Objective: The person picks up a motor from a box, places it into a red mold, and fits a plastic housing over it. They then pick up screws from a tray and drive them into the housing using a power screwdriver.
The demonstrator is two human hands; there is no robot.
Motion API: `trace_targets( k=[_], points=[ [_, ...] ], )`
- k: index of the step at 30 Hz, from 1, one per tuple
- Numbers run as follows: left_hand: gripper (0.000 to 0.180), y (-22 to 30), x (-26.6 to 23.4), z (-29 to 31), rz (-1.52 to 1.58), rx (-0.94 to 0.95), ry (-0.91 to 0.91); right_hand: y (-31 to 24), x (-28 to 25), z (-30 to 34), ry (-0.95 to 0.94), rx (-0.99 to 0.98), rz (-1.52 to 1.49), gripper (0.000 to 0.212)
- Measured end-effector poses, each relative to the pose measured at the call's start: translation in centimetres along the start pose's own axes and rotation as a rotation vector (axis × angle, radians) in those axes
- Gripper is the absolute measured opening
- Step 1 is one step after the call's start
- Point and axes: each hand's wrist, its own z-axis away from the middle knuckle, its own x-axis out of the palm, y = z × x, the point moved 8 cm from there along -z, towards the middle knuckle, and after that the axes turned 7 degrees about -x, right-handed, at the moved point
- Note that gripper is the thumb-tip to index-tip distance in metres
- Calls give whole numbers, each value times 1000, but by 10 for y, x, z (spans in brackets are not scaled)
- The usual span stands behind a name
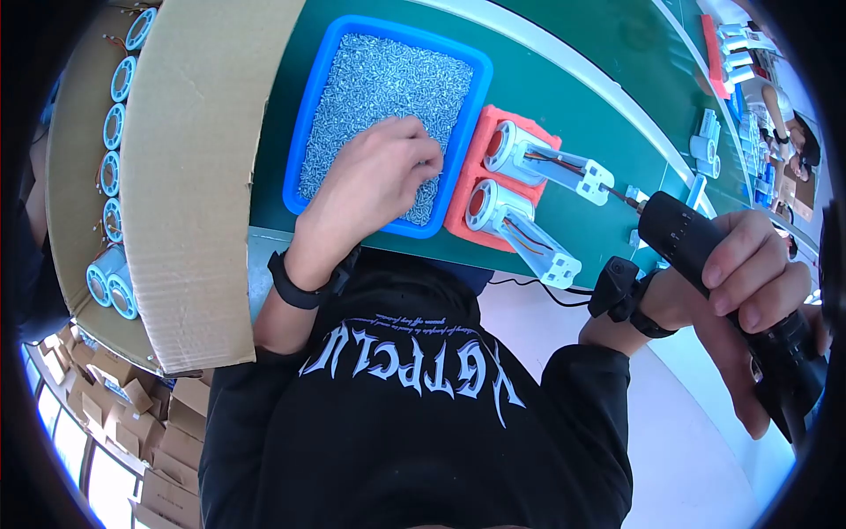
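My left hand (381,172) reaches over a blue plastic tray (309,110) full of small silver screws (397,79). Its fingertips are pinched together low among the screws; whether a screw is between them is hidden. My right hand (749,282) grips a black electric screwdriver (683,234), its thin bit pointing left at the end plate of a white motor housing with an arm (564,169). A second such housing (529,231) lies nearer me. Both rest in a red foam holder (463,198) beside the tray, with reddish wires along their arms.
At the left stands an open cardboard box (198,176) with a row of blue-white ring-shaped parts (113,126). Beneath the tray is a green tabletop (564,66). Farther right are more white parts (705,145) and another person (780,119). Cardboard cartons (172,498) are stacked at lower left.
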Motion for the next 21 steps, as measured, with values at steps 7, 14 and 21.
trace_targets(
  k=[7, 14, 21],
  points=[
    [6, 20, -1, -16, 478, -25, 151, 5, 2, -3, -30, 3, -14, 92],
    [11, 27, 29, -35, 792, -67, 227, 11, -1, -4, -48, 33, -1, 92],
    [14, 24, 40, -39, 846, -73, 178, 10, -13, 4, 14, 23, -13, 91]
  ],
)
